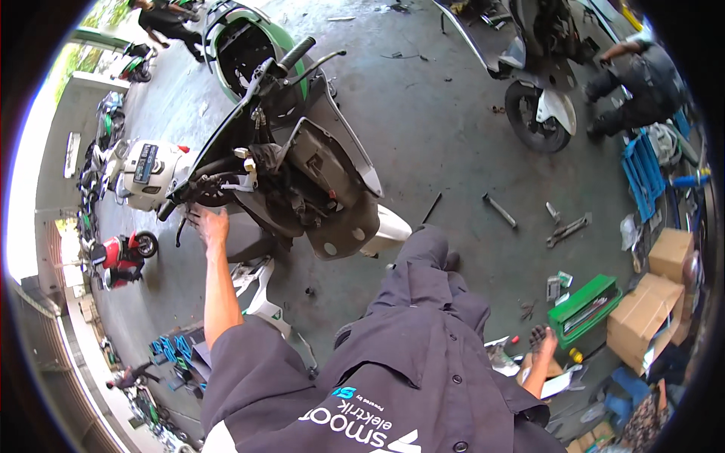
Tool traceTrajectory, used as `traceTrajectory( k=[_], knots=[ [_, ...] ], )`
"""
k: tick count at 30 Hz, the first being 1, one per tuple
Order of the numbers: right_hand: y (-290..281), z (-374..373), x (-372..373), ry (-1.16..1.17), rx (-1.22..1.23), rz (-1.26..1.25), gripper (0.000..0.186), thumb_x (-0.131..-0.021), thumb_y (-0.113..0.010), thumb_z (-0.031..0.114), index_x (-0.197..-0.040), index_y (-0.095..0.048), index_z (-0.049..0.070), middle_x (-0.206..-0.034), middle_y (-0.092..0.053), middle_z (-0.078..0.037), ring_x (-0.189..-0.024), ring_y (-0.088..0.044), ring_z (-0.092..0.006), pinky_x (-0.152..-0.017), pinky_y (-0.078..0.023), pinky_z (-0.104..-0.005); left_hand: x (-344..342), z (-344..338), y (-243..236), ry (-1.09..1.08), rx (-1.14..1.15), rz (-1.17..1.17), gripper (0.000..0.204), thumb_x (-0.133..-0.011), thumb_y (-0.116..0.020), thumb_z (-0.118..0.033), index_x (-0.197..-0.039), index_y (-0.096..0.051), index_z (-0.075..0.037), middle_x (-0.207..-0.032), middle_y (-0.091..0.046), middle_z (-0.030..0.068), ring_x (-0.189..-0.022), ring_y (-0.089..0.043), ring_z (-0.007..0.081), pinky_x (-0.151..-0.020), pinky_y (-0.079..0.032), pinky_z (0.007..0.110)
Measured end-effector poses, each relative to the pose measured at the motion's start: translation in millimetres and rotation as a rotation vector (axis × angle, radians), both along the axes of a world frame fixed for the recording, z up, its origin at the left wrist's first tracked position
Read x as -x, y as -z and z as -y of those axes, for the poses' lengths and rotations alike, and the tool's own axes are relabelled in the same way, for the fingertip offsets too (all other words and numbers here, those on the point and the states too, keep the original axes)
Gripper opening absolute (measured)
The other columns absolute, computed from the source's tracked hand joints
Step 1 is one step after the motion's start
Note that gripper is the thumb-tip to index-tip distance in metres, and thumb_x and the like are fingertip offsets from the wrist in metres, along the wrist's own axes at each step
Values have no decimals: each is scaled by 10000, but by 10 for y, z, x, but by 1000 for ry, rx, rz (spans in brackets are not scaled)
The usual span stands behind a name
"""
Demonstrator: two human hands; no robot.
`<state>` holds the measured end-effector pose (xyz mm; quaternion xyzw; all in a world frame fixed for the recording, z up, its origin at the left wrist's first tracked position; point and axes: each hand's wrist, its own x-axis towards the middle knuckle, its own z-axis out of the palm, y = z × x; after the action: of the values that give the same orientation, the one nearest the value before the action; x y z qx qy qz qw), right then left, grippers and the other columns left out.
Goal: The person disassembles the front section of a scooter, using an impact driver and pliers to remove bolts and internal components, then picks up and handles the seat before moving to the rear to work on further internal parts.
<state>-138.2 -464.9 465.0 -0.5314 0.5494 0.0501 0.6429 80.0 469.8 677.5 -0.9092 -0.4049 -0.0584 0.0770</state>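
In front of me stands a partly stripped scooter, its front panel off and wiring bare around the steering column. Its handlebar runs from a far black grip to a near-left grip. My left hand reaches up beside that near-left grip and a brake lever, fingers stretched out; whether it touches them I cannot tell. Low on my right side hangs my right hand, its fingers dark with grime, apart, and holding nothing that shows. Close to it is a green toolbox with tools inside.
Loose metal parts and a rod lie on the floor. Cardboard boxes and a blue crate stand right. Another scooter and a crouching person are far right. Left stand a white scooter and a red one.
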Motion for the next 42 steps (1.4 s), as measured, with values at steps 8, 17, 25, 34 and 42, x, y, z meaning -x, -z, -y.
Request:
traceTrajectory(
  k=[8,17,25,34,42],
  knots=[
    [74,318,-1998,-200,8,-193,327,-1004,-513,325,-1252,-536,114,-1020,-695,-70,-841,-679,-229,-693,-525,-382,-732,2124,593,193,882,484,526,-933,-709,-327,-1242,-622,90,-1201,-678,254,-1137,-653,318,-1015,-481,397],
    [-210,-625,-3951,-527,-54,-186,322,-1004,-539,268,-1232,-562,42,-1008,-698,-142,-846,-713,-265,-666,-573,-361,-3405,1931,458,-192,1816,1406,905,-871,-643,-674,-1395,-399,23,-1400,-493,204,-1334,-449,337,-1071,-414,564],
    [-97,-593,-5389,-467,-61,-284,299,-1015,-504,274,-1215,-534,55,-1001,-690,-135,-843,-708,-276,-666,-565,-407,-3969,1977,570,-500,1718,1663,513,-998,-531,-544,-1161,-602,-63,-1140,-676,136,-1111,-635,289,-956,-489,492],
    [519,-1303,-8325,-1142,359,-489,437,-943,-606,260,-1223,-617,-75,-1080,-698,-208,-962,-666,-291,-848,-527,-417,-3655,2474,468,-1151,746,1473,386,-900,-637,-424,-1090,-609,-90,-957,-619,54,-735,-589,199,-507,-466,347],
    [96,-4113,-11936,-1460,8,55,267,-997,-518,251,-1149,-583,40,-923,-716,-136,-699,-699,-204,-609,-541,-325,-2523,2927,-280,-1131,523,855,325,-998,-496,-212,-1088,-608,79,-834,-640,115,-737,-586,218,-706,-495,357]
  ],
)
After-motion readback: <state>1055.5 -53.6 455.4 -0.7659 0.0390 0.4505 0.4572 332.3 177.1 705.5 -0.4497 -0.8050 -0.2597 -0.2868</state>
